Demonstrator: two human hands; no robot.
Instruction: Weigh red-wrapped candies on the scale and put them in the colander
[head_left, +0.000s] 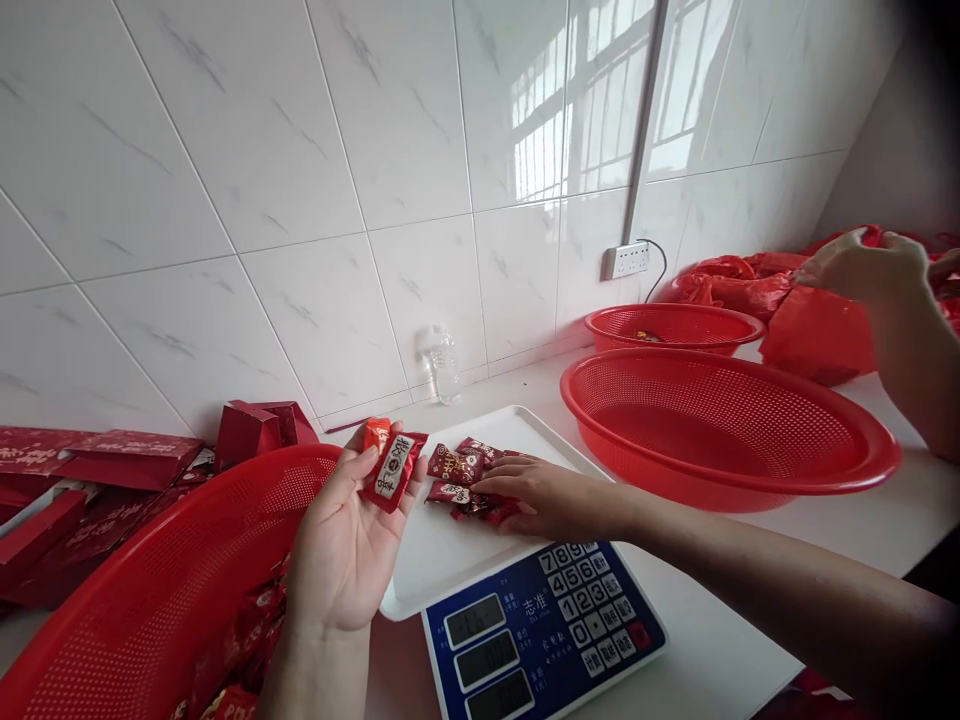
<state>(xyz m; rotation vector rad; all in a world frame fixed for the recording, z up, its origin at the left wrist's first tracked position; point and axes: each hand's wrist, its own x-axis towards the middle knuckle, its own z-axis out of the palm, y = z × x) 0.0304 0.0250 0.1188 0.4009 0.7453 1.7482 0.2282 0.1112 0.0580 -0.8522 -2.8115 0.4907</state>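
My left hand, palm up, holds a couple of small wrapped candies between thumb and fingers: a red packet with a white label and an orange one behind it. My right hand rests over a pile of dark red wrapped candies on the white scale tray, its fingers curled on some of them. The hand hides part of the pile. In front of the tray is the scale's blue panel, with keys and dim displays.
A red basket with candies stands left, near red boxes. Two red baskets stand right. Behind the tray is a clear bottle. A co-worker's hands are at red bags.
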